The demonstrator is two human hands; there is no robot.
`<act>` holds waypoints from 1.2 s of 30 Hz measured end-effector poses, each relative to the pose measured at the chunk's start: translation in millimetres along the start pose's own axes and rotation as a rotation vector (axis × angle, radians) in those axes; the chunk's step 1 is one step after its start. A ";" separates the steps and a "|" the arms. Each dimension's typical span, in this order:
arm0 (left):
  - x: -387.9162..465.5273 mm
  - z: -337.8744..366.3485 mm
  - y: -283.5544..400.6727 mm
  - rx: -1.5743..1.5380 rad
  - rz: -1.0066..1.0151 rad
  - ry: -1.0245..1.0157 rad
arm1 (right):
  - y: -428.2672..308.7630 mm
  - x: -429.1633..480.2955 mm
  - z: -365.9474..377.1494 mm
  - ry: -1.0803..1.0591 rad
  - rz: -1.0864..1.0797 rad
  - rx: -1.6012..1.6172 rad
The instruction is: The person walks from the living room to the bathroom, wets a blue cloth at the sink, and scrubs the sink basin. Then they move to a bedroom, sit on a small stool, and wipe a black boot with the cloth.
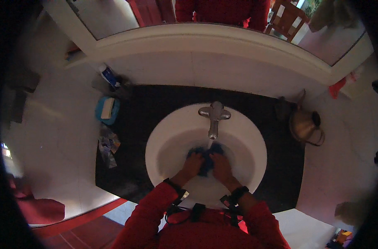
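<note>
A blue cloth (205, 168) lies bunched in the white washbasin (260, 149), under a thin stream of water from the chrome tap (214, 116). My left hand (193, 164) grips the cloth from the left side, and my right hand (221, 166) grips it from the right, just below the spout. Both hands are down inside the bowl, a short way apart. Their fingertips are partly hidden in the dark folds. Black bands with small devices are on both wrists.
On the dark countertop's left side are a blue soap dish (115, 110) with a pale soap bar (107, 108) and crumpled plastic wrappers (109, 146). A blue-and-white tube (110, 77) stands in the back left corner. At right sits a brass-coloured spouted pot (302, 124). A framed mirror (207, 29) spans the back wall.
</note>
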State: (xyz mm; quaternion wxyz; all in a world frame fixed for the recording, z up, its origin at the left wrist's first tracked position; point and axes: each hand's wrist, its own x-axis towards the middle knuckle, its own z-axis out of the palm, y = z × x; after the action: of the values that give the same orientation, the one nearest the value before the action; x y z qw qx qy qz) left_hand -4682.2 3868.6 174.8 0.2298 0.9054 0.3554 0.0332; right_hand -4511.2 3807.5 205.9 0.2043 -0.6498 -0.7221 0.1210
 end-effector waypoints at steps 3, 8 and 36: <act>1.9 10.5 -7.6 0.027 -0.015 0.007 | 3.9 -11.4 24.3 -0.248 0.061 -0.005; 16.4 13.7 -11.8 0.007 -0.033 0.072 | 5.0 11.3 30.9 -0.411 0.041 -0.164; -23.1 -247.0 114.1 -0.650 -0.078 0.056 | -41.1 12.2 -149.6 -0.226 0.062 0.578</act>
State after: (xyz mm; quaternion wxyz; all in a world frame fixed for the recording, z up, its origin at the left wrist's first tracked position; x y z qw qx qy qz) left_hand -4682.9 3877.2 447.7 0.4978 0.7692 0.3670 0.1610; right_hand -4481.0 3800.8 358.4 0.2951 -0.5690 -0.6557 0.3989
